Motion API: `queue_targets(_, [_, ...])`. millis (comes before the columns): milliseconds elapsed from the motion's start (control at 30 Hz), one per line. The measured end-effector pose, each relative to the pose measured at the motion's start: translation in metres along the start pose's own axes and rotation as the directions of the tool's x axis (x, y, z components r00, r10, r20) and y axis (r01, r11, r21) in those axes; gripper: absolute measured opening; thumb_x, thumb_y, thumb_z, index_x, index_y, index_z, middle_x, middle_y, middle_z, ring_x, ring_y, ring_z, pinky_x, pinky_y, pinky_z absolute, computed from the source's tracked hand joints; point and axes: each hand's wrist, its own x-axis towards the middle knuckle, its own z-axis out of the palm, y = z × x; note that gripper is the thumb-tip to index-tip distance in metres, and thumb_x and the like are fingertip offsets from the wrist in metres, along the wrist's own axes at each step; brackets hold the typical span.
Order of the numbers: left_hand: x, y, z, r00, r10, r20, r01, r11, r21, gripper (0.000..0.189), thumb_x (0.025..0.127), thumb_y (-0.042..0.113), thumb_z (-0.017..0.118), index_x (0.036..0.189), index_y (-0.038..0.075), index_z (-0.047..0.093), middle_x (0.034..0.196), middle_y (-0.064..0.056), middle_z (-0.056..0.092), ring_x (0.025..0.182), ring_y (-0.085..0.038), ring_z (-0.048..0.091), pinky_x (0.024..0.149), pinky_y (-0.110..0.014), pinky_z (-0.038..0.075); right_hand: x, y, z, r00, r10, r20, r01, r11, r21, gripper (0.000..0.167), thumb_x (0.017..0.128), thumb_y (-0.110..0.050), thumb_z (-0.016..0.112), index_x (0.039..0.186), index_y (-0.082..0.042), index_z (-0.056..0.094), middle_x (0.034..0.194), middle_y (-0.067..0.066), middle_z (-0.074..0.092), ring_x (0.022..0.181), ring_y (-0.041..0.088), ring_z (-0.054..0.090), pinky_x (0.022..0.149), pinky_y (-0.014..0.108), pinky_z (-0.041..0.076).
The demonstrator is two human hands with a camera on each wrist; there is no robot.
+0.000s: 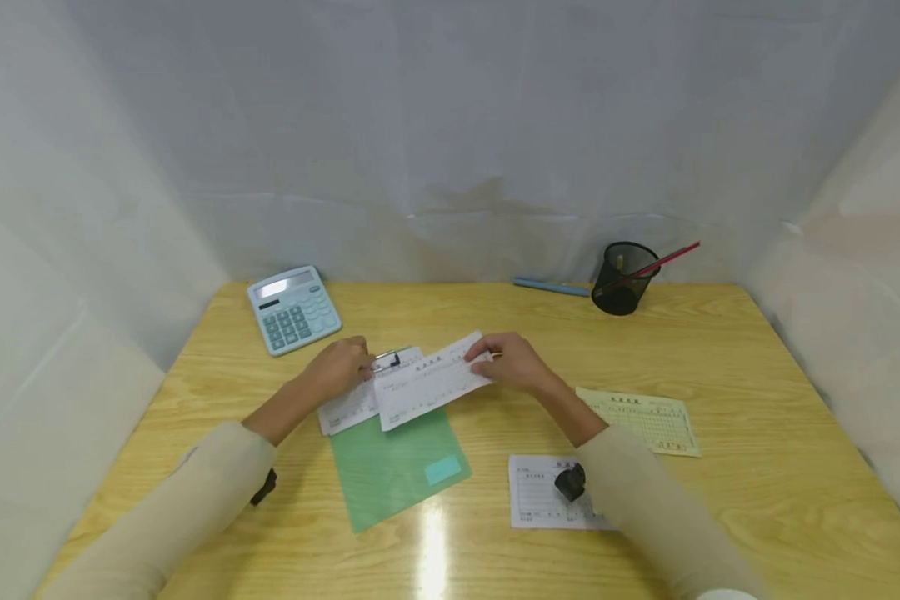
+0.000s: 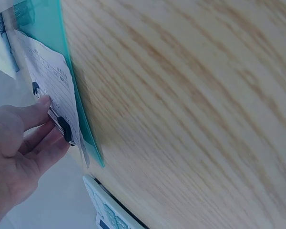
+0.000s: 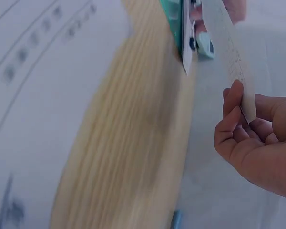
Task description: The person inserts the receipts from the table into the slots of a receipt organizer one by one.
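Note:
A green clipboard (image 1: 390, 483) lies on the table, a light-blue label near its lower right corner. My left hand (image 1: 337, 368) pinches the metal clip (image 2: 62, 125) at its top, thumb on one side and fingers on the other. Under that clip lies a white printed form (image 1: 347, 410). A second white form (image 1: 429, 385) slants across the clipboard's upper part and partly covers the first. Its right end is pinched between thumb and fingers of my right hand (image 1: 512, 360). In the right wrist view this held form (image 3: 232, 57) is seen nearly edge-on.
A light-blue calculator (image 1: 294, 310) sits at the back left. At the back right stands a black mesh pen cup (image 1: 625, 283) with a red stick, beside a blue pen-like item (image 1: 551, 287). A yellow form (image 1: 645, 421) and another white form (image 1: 534, 504) lie partly beneath the right arm.

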Motion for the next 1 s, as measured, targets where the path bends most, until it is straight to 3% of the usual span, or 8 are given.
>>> queue_targets(267, [0.001, 0.001, -0.001, 1.0, -0.006, 0.022, 0.005, 1.0, 0.003, 0.019, 0.083, 0.012, 0.07, 0.099, 0.001, 0.072, 0.087, -0.01, 0.062, 0.078, -0.019, 0.061, 0.069, -0.028, 0.056, 0.017, -0.017, 0.042, 0.998, 0.002, 0.06, 0.003, 0.997, -0.081, 0.007, 0.084, -0.004, 0.068, 0.089, -0.01, 0.069, 0.102, 0.006, 0.066, 0.086, 0.016, 0.052, 0.066, 0.02, 0.042])
queue_targets(500, [0.001, 0.002, 0.0, 0.999, 0.002, 0.039, -0.003, 1.0, 0.013, 0.018, 0.083, 0.011, 0.07, 0.097, 0.0, 0.073, 0.086, -0.011, 0.061, 0.075, -0.018, 0.06, 0.066, -0.027, 0.055, 0.027, -0.027, 0.069, 0.996, -0.006, 0.088, 0.022, 0.983, -0.182, 0.006, 0.083, -0.005, 0.069, 0.085, -0.01, 0.068, 0.098, 0.005, 0.067, 0.087, 0.015, 0.054, 0.074, 0.024, 0.046])
queue_targets(633, [0.0, 0.003, 0.001, 0.999, 0.027, 0.019, -0.028, 0.999, 0.037, 0.016, 0.082, 0.01, 0.071, 0.094, 0.0, 0.073, 0.085, -0.012, 0.06, 0.074, -0.019, 0.059, 0.065, -0.027, 0.055, 0.03, -0.031, 0.079, 0.997, 0.005, 0.083, 0.012, 0.979, -0.202, 0.005, 0.083, -0.006, 0.07, 0.085, -0.01, 0.068, 0.095, 0.006, 0.068, 0.084, 0.015, 0.054, 0.072, 0.023, 0.045])
queue_targets(1000, [0.0, 0.007, 0.002, 1.0, 0.014, 0.001, -0.014, 0.999, 0.051, 0.014, 0.083, 0.01, 0.07, 0.091, -0.001, 0.072, 0.084, -0.013, 0.061, 0.073, -0.021, 0.06, 0.064, -0.026, 0.056, 0.034, -0.036, 0.086, 0.996, 0.059, 0.067, -0.044, 0.977, -0.21, 0.008, 0.084, -0.003, 0.067, 0.091, -0.007, 0.068, 0.103, 0.009, 0.068, 0.09, 0.018, 0.057, 0.072, 0.023, 0.049])
